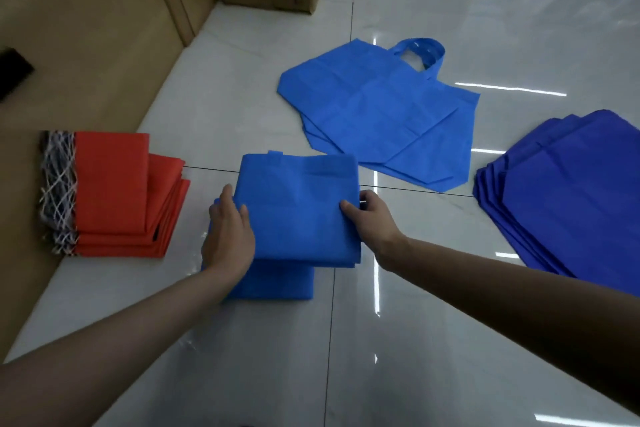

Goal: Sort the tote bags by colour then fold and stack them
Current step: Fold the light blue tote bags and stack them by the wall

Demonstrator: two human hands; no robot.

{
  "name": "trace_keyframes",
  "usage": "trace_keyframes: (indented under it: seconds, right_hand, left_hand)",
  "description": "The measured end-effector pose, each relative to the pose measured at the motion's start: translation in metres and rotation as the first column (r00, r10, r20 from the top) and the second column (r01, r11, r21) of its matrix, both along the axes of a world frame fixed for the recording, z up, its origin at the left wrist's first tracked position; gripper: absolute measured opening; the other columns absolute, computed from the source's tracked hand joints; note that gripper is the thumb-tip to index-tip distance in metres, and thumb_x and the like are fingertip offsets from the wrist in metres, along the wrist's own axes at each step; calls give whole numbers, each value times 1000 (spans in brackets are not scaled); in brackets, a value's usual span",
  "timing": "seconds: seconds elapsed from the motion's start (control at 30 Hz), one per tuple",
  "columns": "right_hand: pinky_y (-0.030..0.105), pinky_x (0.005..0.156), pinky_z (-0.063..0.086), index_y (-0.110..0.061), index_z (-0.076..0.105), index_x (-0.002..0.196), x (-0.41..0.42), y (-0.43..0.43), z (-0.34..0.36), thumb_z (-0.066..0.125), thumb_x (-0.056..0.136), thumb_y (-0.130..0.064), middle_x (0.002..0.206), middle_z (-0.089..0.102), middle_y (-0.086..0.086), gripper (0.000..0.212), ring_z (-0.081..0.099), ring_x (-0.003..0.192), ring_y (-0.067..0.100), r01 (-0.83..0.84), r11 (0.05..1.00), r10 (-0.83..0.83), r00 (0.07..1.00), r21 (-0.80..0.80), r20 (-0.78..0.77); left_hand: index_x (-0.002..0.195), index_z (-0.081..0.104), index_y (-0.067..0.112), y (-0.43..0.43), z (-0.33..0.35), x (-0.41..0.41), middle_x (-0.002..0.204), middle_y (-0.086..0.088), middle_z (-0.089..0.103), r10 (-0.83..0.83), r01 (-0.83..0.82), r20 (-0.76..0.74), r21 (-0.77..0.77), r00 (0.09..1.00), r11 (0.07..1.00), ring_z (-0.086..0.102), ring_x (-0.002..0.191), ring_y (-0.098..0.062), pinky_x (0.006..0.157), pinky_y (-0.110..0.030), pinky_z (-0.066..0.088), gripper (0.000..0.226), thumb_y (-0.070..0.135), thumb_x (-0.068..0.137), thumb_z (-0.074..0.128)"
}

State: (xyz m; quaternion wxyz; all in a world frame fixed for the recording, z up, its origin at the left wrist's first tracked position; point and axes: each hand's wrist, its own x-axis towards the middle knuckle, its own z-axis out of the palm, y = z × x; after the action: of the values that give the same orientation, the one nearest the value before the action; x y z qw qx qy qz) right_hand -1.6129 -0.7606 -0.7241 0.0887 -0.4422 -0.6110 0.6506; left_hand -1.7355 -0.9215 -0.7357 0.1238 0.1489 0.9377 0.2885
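On the glossy tiled floor (415,322), straight ahead: a folded light-blue bag (298,211), lying on a low stack of folded light-blue bags (273,284) but set off toward the far right of it, not square; pinched at its right edge by the right hand (369,218), thumb on top and fingers curled beneath; pressed along its left edge by the left hand (230,236), fingers fairly straight and flat on the cloth, nothing clasped. Probably mid-way through squaring up; some way from done overall, to judge by the unfolded light-blue bags (381,114) spread further off and the dark-blue pile (571,201) at the right, large and flat. Main risk: letting go with the offset uncorrected, leaving an overhang and a stack apt to lean or slump under further bags; second: springy creased cloth opening out upon release of the flat press; third: pushing sideways on so slick a floor, shoving the whole stack rather than the top bag alone, perhaps toward the red folded stack (117,198) near the left. Also worth guarding against: confusing the two blues, close in shade under this light.
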Motion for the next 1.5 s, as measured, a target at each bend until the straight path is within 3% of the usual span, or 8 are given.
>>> trace_keyframes:
  seconds: [0.13, 0.4, 0.63, 0.7, 0.83, 1.03, 1.3, 1.5]
  right_hand:
    - [37, 86, 50, -13, 48, 109, -28, -40, -32, 51, 96, -22, 109, 58, 6, 16, 59, 99, 23, -26, 1000, 26, 996, -7, 88]
    - [29, 69, 45, -11, 50, 104, -16, -68, -75, 51, 95, -29, 100, 56, 2, 20, 55, 83, 14, -38, 995, 11, 960, 92, 281]
    - [24, 74, 52, -9, 53, 118, -29, -66, -73, 54, 95, -33, 108, 61, 3, 33, 59, 91, 14, -153, 987, 142, 976, 52, 165]
    - [15, 68, 47, -8, 48, 126, -35, -66, -71, 53, 95, -33, 107, 58, -1, 39, 57, 89, 9, -146, 989, 142, 983, 22, 119]
    - [31, 94, 47, -9, 40, 136, -46, -40, -68, 48, 96, -39, 129, 48, 5, 51, 52, 111, 14, -125, 979, 104, 985, 161, 135]
    - [32, 97, 36, -7, 44, 133, -60, 70, -55, 48, 98, -25, 135, 43, 10, 40, 44, 122, 25, -282, 674, 89, 949, 683, 304]
    - [41, 115, 18, -14, 20, 150, -79, 141, -88, 45, 99, -32, 158, 14, 4, 59, 15, 144, 25, -672, 414, 208, 726, 613, 655]
    - [36, 69, 35, -8, 50, 114, -74, 125, -108, 39, 96, -16, 122, 51, 7, 23, 44, 113, 28, -588, 342, -25, 774, 733, 632]
  left_hand:
    - [145, 20, 18, -38, -20, -7, 126, -17, 40, 17, -38, -122, -178, 992, 983, 56, 85, -37, 62, -41, 41, 46, 26, 101, 29]
    - [131, 46, -3, -52, -63, 4, 121, -29, 53, -286, 174, -258, -385, 923, 906, 57, 102, -44, 80, -53, 49, 64, 15, 76, 75]
    - [145, 33, 13, -11, -67, 5, 151, -9, 31, -563, 458, -101, -473, 820, 752, 28, 140, -28, 108, -53, 26, 56, 41, 98, 22]
    - [150, 17, 15, -6, -72, 0, 157, -9, 12, -521, 423, -65, -504, 851, 753, 9, 145, -25, 115, -49, 8, 56, 40, 101, 24]
    - [137, 43, 4, 13, -64, -3, 145, -20, 38, -483, 383, -203, -388, 852, 838, 33, 136, -34, 110, -55, 20, 54, 33, 92, 49]
    - [131, 52, 10, 67, -52, -11, 142, -13, 44, -543, 469, -297, -287, 785, 835, 39, 133, -29, 107, -53, 27, 56, 37, 89, 26]
    - [130, 55, 11, 76, -99, -14, 139, -14, 48, -649, 529, -218, -422, 729, 736, 46, 129, -30, 103, -53, 33, 56, 37, 90, 27]
    - [129, 56, 12, 70, -113, -12, 142, -12, 46, -632, 531, -228, -378, 740, 758, 42, 132, -28, 106, -51, 29, 52, 32, 90, 28]
